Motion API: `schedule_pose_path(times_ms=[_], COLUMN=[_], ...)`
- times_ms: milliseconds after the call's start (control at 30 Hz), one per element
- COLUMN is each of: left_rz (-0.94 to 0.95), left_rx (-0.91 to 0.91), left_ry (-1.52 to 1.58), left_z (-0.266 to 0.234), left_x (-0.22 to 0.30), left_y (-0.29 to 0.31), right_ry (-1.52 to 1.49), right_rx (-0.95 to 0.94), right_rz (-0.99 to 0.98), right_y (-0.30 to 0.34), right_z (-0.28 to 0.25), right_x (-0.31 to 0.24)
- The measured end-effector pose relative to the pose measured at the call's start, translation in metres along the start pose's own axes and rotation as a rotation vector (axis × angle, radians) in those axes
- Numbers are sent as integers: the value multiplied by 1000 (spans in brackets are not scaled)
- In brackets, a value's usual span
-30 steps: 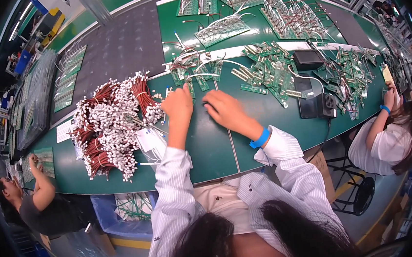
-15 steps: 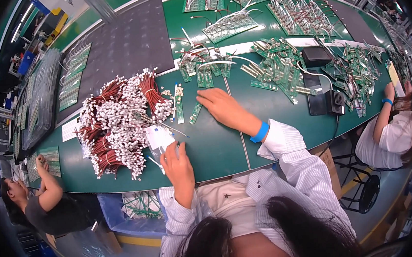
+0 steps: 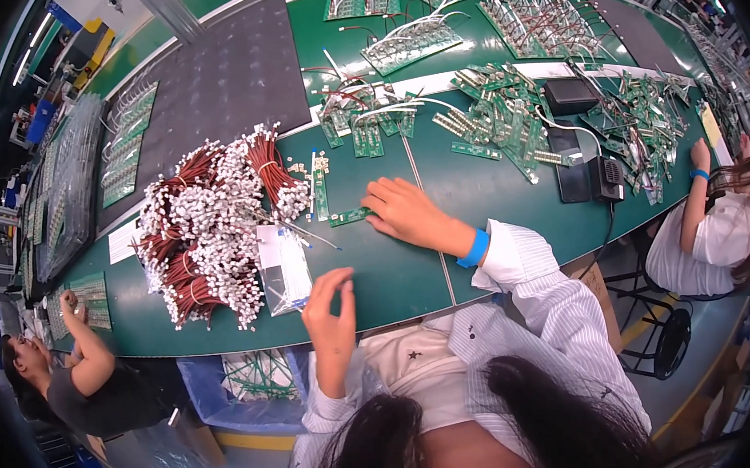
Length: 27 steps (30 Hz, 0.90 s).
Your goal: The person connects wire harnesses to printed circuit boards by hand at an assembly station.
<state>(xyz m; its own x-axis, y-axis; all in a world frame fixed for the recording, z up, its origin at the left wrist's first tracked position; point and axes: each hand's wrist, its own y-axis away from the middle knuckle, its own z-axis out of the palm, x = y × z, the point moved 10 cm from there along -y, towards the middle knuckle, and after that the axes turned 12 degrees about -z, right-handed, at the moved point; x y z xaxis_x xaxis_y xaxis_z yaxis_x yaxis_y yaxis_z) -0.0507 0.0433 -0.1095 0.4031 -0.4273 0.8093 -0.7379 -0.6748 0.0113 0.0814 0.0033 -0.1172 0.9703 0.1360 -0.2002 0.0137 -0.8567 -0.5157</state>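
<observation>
Smooth green table (image 3: 393, 281): inward from its near edge, the right hand (image 3: 407, 216) pinches one end of a narrow green circuit board (image 3: 349, 217); the left hand (image 3: 330, 325), fingers parted, half-curled, hovers over that edge.

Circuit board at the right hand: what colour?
The circuit board is green; head view shows it.

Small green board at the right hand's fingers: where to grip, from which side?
Probably pinch the green board by its long edges near the right end, from the right: it lies flat, lengthwise left to right, and another strip board lies close to its left end.
</observation>
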Motion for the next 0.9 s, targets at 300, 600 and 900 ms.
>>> schedule_pose_path(times_ms=[300,600,900], left_rz=[-197,-301,-405], left_rx=[-135,-125,-143], left_ry=[779,966,944], left_z=[44,49,44], left_x=[3,-9,-26], left_y=[-17,-11,-4], right_ry=[-874,-159,220], right_rx=[92,233,102], right_rz=[207,354,300], right_y=[16,18,-7], right_z=[-36,-41,-8], right_x=[-36,69,69])
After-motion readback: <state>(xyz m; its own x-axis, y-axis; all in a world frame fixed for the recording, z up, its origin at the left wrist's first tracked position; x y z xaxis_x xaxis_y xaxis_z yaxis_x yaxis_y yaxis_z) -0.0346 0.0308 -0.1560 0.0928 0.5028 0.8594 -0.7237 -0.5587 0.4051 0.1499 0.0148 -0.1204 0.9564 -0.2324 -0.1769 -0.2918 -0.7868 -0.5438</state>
